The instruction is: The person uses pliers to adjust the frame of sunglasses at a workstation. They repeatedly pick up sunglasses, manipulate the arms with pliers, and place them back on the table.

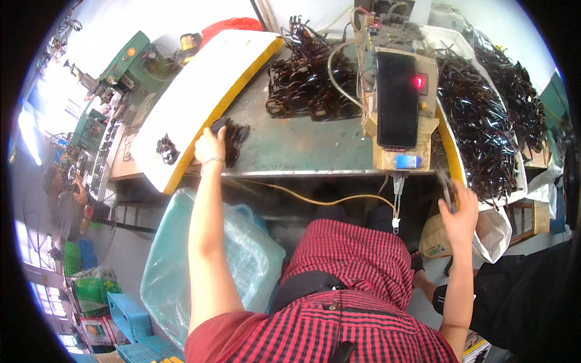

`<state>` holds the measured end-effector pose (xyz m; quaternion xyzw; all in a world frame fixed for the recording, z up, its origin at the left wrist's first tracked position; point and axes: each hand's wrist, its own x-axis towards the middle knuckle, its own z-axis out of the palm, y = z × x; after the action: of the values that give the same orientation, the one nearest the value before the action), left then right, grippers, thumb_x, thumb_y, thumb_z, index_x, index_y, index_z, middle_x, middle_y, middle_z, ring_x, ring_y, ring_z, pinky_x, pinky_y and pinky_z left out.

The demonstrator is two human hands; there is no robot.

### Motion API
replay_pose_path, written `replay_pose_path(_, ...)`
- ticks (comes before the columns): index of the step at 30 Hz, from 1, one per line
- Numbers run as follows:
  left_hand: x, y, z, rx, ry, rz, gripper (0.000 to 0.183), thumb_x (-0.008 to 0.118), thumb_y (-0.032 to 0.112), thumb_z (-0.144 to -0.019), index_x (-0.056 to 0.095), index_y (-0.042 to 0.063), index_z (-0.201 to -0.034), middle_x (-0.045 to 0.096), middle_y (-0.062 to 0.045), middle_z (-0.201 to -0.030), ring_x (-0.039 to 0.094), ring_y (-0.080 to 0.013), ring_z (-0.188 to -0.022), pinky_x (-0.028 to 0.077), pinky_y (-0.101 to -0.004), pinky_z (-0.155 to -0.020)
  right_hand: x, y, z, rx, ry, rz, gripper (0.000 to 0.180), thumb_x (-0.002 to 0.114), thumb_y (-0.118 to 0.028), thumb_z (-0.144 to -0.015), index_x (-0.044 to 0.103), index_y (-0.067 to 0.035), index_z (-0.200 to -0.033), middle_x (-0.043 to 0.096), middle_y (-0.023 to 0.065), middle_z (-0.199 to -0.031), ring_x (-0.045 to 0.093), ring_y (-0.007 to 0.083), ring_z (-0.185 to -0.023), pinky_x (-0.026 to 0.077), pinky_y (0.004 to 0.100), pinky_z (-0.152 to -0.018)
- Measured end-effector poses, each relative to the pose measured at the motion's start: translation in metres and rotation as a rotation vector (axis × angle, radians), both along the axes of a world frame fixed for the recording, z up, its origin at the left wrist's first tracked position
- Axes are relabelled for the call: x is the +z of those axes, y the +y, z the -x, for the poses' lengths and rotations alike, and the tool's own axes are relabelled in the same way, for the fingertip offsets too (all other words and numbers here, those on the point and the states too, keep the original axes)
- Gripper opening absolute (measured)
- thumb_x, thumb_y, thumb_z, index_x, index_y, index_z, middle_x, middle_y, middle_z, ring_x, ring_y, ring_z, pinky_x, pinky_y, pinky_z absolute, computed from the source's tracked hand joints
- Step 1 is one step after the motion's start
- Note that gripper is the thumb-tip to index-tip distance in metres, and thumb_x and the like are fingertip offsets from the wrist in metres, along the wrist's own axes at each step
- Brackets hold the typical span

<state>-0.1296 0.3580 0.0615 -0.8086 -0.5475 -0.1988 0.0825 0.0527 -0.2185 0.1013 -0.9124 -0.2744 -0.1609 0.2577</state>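
My left hand (210, 146) has its thumb and fingers on a dark rounded piece (219, 125), seemingly part of a pair of sunglasses. Right beside it on the green worktable (290, 145) lies a short row of dark glasses (235, 143). My right hand (462, 213) is at the table's front right and grips a slim metal hand tool (447, 188), too blurred to name surely. A small bundle of dark glasses (167, 149) rests on the white foam board (204, 77) with the yellow edge, left of my left hand.
Dark spectacle frames (313, 81) are heaped at the back. A yellowish machine (401, 156) bears a black phone (396, 100). More glasses fill a white tray (522, 181) at right. Below stand a plastic-lined basket (170, 254) and a sack (435, 238). A person in black (517, 295) is close at right.
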Motion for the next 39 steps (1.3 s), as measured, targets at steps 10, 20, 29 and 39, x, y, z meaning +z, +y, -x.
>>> replay_pose_path(10,0.025,-0.061,-0.077,-0.780,-0.215,-0.274,0.023,0.069,0.024,-0.082,0.063,0.006,-0.095,0.063,-0.013,-0.092,0.059,-0.0322,-0.092,0.048,-0.0427,-0.082,-0.018,-0.055,0.079,-0.207,0.263,-0.245,0.054,0.072,-0.001,-0.072,0.058,-0.003,-0.124,0.059,0.0152,-0.112,0.058,0.0294,-0.105,0.043,0.0378,-0.096)
replay_pose_path(20,0.062,-0.169,-0.154,-0.724,0.255,0.050,0.024,0.057,0.019,-0.091,0.063,0.008,-0.111,0.065,-0.007,-0.104,0.060,-0.0227,-0.092,0.050,-0.0362,-0.077,0.013,-0.054,0.109,-0.124,0.186,-0.221,0.043,0.076,-0.020,-0.069,0.064,-0.003,-0.108,0.069,0.0120,-0.087,0.066,0.0295,-0.081,0.053,0.0381,-0.074)
replay_pose_path(29,-0.025,-0.062,-0.056,-0.661,0.030,-0.401,0.050,0.058,0.042,-0.092,0.059,-0.001,-0.116,0.067,-0.018,-0.093,0.065,-0.0311,-0.070,0.051,-0.0402,-0.054,-0.050,0.002,0.103,0.198,0.631,-0.659,0.043,0.066,-0.018,-0.088,0.052,-0.006,-0.126,0.060,0.0039,-0.097,0.057,0.0147,-0.092,0.046,0.0298,-0.084)
replay_pose_path(39,0.012,-0.094,-0.076,-0.718,-0.399,-0.007,0.062,0.049,0.052,-0.094,0.048,0.002,-0.131,0.058,-0.021,-0.114,0.058,-0.0294,-0.099,0.048,-0.0424,-0.080,-0.053,0.000,0.110,0.267,0.833,-0.849,0.034,0.063,-0.010,-0.090,0.053,-0.005,-0.123,0.059,0.0008,-0.094,0.054,0.0104,-0.092,0.044,0.0265,-0.087)
